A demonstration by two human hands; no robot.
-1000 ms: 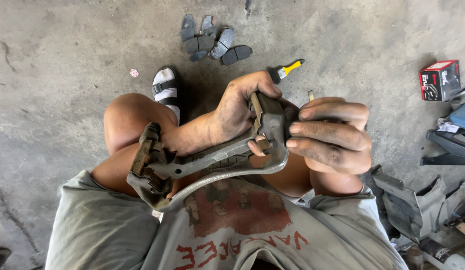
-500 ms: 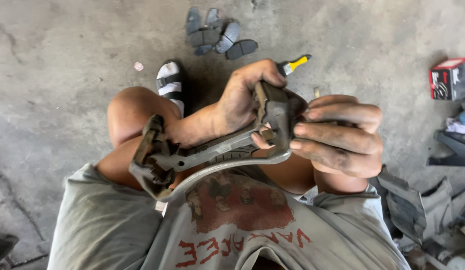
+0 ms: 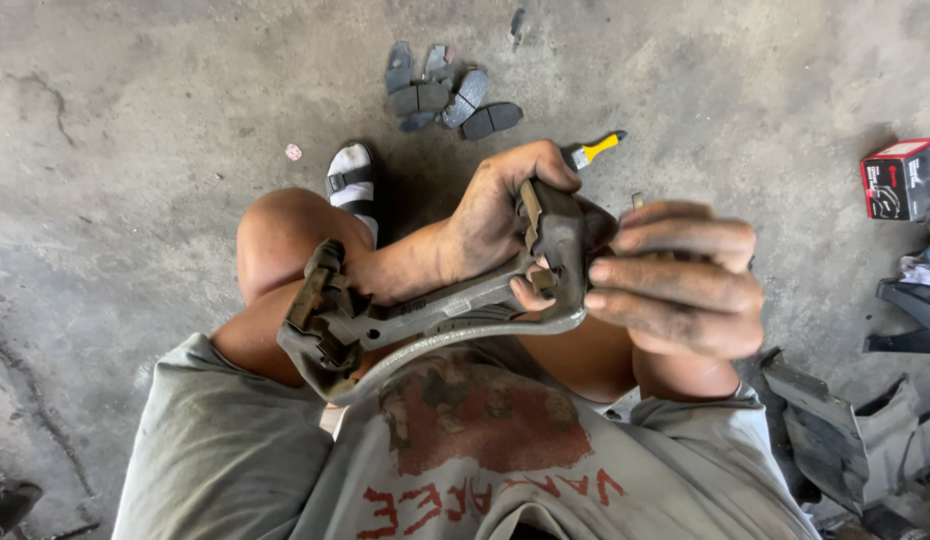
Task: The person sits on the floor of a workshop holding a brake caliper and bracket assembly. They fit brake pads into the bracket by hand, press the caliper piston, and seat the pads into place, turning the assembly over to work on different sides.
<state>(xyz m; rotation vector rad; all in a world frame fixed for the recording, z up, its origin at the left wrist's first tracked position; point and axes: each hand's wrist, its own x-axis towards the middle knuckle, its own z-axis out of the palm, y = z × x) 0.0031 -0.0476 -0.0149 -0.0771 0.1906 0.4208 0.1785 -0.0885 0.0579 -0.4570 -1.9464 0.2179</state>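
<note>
Clearly clamped: left hand (image 3: 505,215) and right hand (image 3: 675,280) both gripping the brake caliper bracket (image 3: 435,310) above the lap. Could slip from greasy fingers onto the knee; worn brake pads (image 3: 450,95) at 12 o'clock on the floor

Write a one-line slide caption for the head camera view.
Two grimy hands, left and right, grip a grey metal brake caliper bracket above worn dark brake pads on concrete floor.

Grimy grey-brown caliper bracket (image 3: 435,310) showing rust; yellow handle (image 3: 600,148) glowing on grey concrete floor (image 3: 135,120); dark grey pads (image 3: 450,95) lying scattered; red-black box (image 3: 903,178) sitting right; grey shirt (image 3: 465,470) showing red print
</note>
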